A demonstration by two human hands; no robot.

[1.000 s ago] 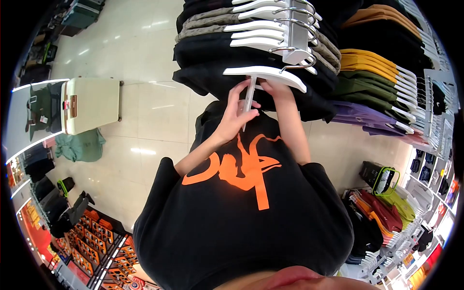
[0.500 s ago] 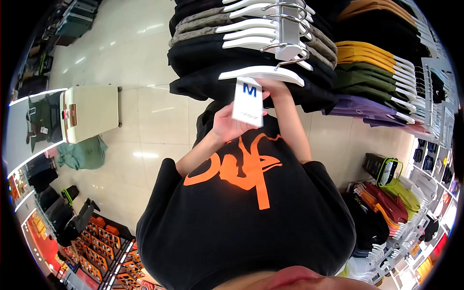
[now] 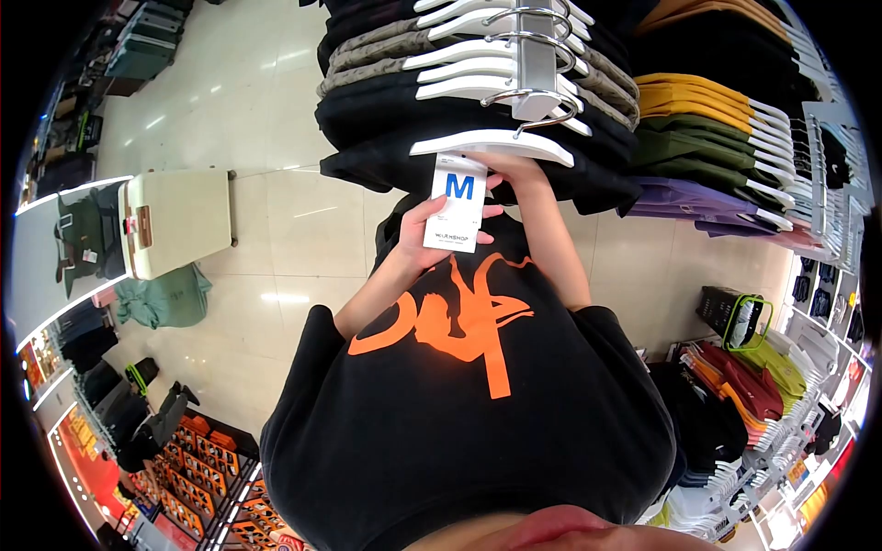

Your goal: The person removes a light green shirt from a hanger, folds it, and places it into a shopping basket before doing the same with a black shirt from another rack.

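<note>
Fingers of the left hand (image 3: 416,233) grasp the tag (image 3: 455,219) below the white hanger (image 3: 491,142), near the rail's (image 3: 536,73) front end; right hand (image 3: 514,168) partly hidden, grip indeterminate. Hold tag by edges, print uncovered.

Head cam, v. wide, faces fwd & down, close over wearer's chest (image 3: 570,413) & hands (image 3: 419,231).
</note>
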